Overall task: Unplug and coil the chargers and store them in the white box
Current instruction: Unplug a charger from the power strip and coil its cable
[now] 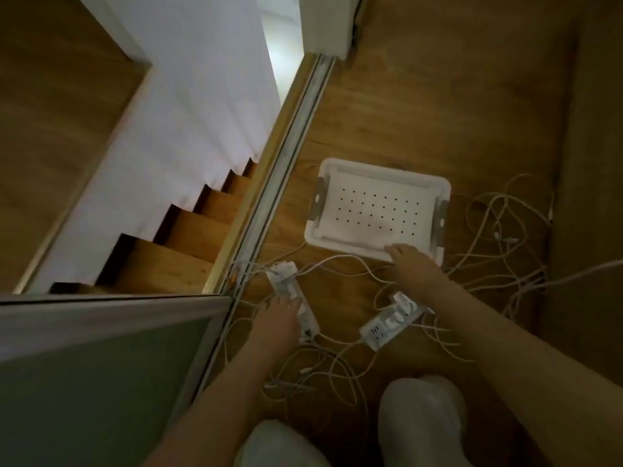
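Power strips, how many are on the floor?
2. One strip lies by the door track, under the left hand. The other lies nearer the knees, below the right hand. Cables could hide more.

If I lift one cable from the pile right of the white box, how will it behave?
Probably floppy: the cables lie in loose loops. It would likely drag neighbours along, since the strands cross each other. Likely light, being thin.
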The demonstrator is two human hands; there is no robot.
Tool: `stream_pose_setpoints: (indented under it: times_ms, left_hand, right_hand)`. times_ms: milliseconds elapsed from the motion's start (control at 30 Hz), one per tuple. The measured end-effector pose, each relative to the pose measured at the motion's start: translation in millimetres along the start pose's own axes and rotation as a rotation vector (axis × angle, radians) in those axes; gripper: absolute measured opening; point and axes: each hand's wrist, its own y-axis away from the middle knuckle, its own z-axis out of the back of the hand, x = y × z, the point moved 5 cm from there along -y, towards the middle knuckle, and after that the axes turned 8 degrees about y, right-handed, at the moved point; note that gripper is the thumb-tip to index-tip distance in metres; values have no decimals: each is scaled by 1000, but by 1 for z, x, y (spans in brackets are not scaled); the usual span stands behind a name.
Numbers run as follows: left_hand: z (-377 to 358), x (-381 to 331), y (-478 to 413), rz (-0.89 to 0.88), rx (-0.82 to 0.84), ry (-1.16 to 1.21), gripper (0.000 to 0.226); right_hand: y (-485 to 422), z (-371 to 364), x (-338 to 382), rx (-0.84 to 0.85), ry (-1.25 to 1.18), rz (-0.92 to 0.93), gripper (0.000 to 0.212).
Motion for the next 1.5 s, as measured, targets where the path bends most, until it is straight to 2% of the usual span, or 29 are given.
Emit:
stream_pose_setpoints:
  times_ms: [100,200,433,600,700,767,800,833,900,967,1100,1200,1267,1333,1400,1500]
  left_hand:
    - [-12,1,-17,29,18,-8,53]
    - [-23,0,-25,36,22,7,53]
    - [-30,-5,-27,38,10,-118,51]
    - [-31,-12,-27,89,-100,-290,44]
    - [-32,-27,-23,157,-191,-406,40]
    - [-31,-44,-22,137,-286,-350,40]
    - [-35,-56,-24,55,-303,-290,42]
    - [-45,-70,-27,-42,-255,-191,43]
    - [-59,-92,-26,-147,-113,168,45]
    - [-68,-109,-27,-140,-10,500,46]
    - [-90,-112,-41,-107,-111,755,24]
    - [-106,-106,-53,17,-193,764,20]
    - [-120,-102,-59,118,-216,763,18]
    - [-130,-99,-67,152,-247,725,29]
    - [-139,-99,-76,121,-263,621,43]
    - [-142,-100,-85,54,-268,495,37]
  right_hand:
    - [-19,-22,-1,-7,41,-16,61]
    - [-26,-32,-2,-45,23,-13,61]
    - [-22,-46,-12,-78,6,46,71]
    - [-16,-54,-16,-161,-6,58,74]
    - [-11,-59,-20,-277,-141,80,64]
    - [1,-60,-25,-409,-388,54,52]
    - [10,-61,-29,-484,-510,21,47]
    - [20,-63,-35,-558,-589,-6,42]
    - [40,-67,-39,-640,-626,4,34]
    - [50,-81,-42,-604,-630,68,29]
    - [55,-104,-38,-529,-579,174,25]
    - [59,-96,-30,-592,-541,215,30]
    - [60,-95,-18,-534,-476,273,29]
    - [58,-96,-4,-420,-274,296,23]
    - [53,-95,9,-242,-57,295,25]
    - [41,-99,25,-20,211,212,27]
